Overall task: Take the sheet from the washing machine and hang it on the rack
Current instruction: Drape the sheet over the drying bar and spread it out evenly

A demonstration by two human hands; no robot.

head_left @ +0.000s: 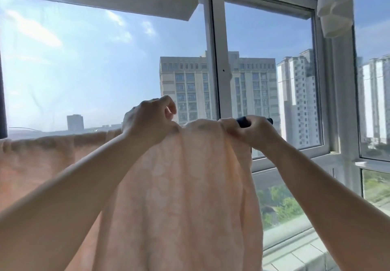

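Observation:
A pale peach patterned sheet (pixel 183 186) hangs over a horizontal rack bar that runs left to right in front of the window. Only the bar's dark blue end (pixel 244 121) shows, past the sheet's right edge. My left hand (pixel 149 118) rests on top of the draped sheet with its fingers curled over the fabric at the bar. My right hand (pixel 247 131) grips the sheet's right edge together with the bar's end. The sheet's left part (pixel 42 150) stretches along the bar toward the left edge of view.
A white-framed window (pixel 217 59) stands just behind the rack, with tall buildings and sky outside. White cloth (pixel 335 13) hangs from above at the top right. A white sill (pixel 295 247) lies below on the right.

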